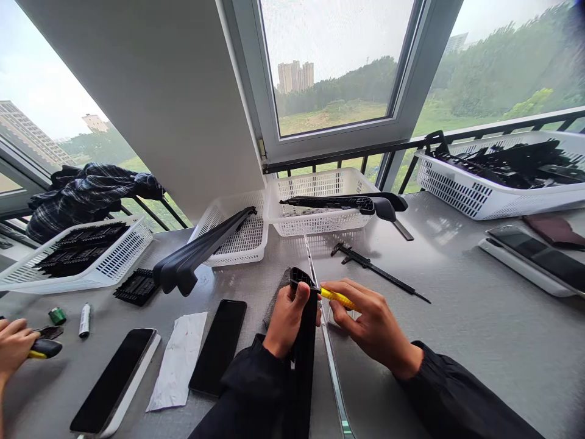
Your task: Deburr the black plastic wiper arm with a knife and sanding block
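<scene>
My left hand point(287, 320) is closed around a long black plastic part point(304, 360), near its hollow upper end. Between the fingers of my right hand point(372, 320) is a yellow-handled tool point(338, 298). Its dark tip meets the edge of the black part; I cannot make out the tip's exact shape. A clear strip point(329, 360) runs along the table just right of the part. Beyond my right hand lies a black caliper point(377, 269).
White baskets point(247, 247) with black plastic parts line the window side. Phones point(219, 347), a crumpled white tissue point(178, 360) and a marker point(85, 320) lie to the left. At the far left, another person's hand point(16, 347) holds a black-and-yellow tool.
</scene>
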`<control>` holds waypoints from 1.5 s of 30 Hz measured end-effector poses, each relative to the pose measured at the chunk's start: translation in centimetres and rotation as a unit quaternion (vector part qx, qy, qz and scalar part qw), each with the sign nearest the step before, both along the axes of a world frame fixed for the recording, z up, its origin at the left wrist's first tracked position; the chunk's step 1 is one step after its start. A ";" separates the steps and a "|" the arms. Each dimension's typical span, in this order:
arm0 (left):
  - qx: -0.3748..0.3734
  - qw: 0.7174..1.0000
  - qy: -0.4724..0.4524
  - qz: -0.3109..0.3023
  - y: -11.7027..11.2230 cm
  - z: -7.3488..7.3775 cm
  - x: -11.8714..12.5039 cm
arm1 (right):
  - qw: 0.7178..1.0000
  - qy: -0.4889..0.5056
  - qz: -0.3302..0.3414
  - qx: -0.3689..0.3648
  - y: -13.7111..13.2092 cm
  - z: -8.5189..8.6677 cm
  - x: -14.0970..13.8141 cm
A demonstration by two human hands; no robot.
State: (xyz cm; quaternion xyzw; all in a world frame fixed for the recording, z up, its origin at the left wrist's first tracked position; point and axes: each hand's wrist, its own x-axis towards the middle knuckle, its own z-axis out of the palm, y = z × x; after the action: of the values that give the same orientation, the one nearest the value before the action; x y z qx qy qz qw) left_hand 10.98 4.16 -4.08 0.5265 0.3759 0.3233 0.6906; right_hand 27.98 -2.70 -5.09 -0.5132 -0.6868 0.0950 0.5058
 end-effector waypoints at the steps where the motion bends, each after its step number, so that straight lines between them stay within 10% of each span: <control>1: -0.003 1.000 -0.001 0.000 0.0 0.0 0.0 | 1.000 0.002 0.002 0.003 0.0 0.0 -0.1; 45: 0.000 0.998 0.045 -0.039 0.1 -0.5 -0.5 | 1.000 -0.024 0.001 -0.004 -0.3 0.6 0.5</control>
State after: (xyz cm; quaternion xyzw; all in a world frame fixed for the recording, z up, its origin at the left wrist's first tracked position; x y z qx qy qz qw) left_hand 10.51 4.28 -4.58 0.5546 0.3856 0.2726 0.6851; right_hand 28.48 -2.98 -4.47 -0.5165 -0.6986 0.0858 0.4876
